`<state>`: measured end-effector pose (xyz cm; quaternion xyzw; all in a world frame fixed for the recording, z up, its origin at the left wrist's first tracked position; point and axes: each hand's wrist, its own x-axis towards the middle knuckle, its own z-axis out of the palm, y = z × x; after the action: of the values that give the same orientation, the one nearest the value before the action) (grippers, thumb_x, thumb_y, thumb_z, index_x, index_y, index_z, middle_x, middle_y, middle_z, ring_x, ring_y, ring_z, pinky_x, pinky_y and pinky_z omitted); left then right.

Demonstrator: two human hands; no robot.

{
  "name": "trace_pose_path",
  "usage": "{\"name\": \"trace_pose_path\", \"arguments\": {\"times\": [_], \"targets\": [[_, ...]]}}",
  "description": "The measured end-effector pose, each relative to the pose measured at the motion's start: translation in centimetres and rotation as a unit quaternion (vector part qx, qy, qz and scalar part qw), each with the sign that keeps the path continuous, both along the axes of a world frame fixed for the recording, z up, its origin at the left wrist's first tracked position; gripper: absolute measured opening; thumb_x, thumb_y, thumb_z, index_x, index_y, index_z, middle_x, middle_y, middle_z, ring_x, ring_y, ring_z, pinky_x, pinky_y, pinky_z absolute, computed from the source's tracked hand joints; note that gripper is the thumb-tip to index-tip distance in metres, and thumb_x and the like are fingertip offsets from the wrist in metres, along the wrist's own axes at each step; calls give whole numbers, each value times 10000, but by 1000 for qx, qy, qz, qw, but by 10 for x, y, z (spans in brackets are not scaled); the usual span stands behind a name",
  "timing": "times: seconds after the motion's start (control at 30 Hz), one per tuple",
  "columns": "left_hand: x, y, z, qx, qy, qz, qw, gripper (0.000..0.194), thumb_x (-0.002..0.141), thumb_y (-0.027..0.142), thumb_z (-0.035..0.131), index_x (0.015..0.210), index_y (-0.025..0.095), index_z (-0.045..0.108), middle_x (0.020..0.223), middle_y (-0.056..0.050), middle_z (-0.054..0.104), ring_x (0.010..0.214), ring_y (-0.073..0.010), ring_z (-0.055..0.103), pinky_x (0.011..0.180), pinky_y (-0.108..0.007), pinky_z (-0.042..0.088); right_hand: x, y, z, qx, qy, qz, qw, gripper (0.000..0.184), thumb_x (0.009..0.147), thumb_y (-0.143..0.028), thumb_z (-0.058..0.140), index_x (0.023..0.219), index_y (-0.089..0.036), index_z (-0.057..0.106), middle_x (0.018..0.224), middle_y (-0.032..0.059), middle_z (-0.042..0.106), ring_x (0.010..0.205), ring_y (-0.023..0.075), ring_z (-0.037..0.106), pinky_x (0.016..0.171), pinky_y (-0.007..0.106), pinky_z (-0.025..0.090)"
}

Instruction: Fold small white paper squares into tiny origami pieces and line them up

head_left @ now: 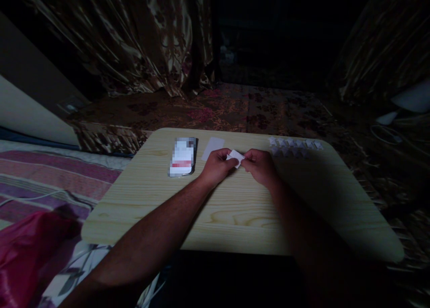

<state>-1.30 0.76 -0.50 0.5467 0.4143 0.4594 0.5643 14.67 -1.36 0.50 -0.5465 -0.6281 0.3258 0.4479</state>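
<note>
Far out to the left of the hands lies striped pink, purple and white bedding [50, 173], its cloth soft and rumpled. Nearer, left of the hands on the pale yellow wood-grained table [245, 211], rests a flat rectangular phone [182, 158] with a blurred-out face and glossy rim; the left forearm passes close to it, so a careless elbow swing could nudge it. Between phone and hands, slightly beyond the left hand [218, 167], is a thin, smooth, pale rectangular paper sheet [212, 148], light enough that a brushing knuckle might slide it.

The left hand is closed in a pinch on the left side of a small white folded paper piece [237, 157], which sits directly between the hands. The right hand [258, 164] pinches its right side. Uneven pulling could tear or skew it, and the dim light could hide a crooked crease; its edges look crisp and its planes flat.

Beyond and right of the right hand stand two rows of small, pale, angular folded paper shapes [295, 143], pointed and apparently lightweight. An outward sweep of that hand could scatter the nearer row.
</note>
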Motion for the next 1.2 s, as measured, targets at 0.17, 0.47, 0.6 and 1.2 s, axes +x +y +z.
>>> {"name": "trace_pose_path", "arguments": {"times": [0.17,0.47,0.6,1.2], "targets": [[1,0,0,-11,-22,-8,1000,156,628,224,702,732,137,625,605,10,612,494,-85,488,507,-225,363,0,0,0,4,1,-1,1000,82,671,-259,609,647,-184,586,530,-40,551,498,109,474,481,229,325],[0,-1,1,8,-2,-1,1000,168,642,245,704,745,132,636,645,5,629,522,-89,500,515,-221,364,0,0,0,3,3,7,1000,86,678,-261,603,646,-184,580,524,-43,545,487,106,464,474,231,316],[-1,0,1,17,10,0,1000,170,646,247,703,745,127,636,645,7,629,532,-90,505,534,-221,375,0,1,-2,8,-1,9,1000,86,680,-261,601,661,-178,586,541,-37,563,506,109,484,488,227,334],[0,-2,4,35,49,-11,998,167,659,259,692,745,125,639,642,5,635,532,-89,494,523,-211,356,0,3,-7,22,-13,10,1000,75,682,-246,591,661,-175,582,564,-32,561,528,105,481,474,214,320]]}}
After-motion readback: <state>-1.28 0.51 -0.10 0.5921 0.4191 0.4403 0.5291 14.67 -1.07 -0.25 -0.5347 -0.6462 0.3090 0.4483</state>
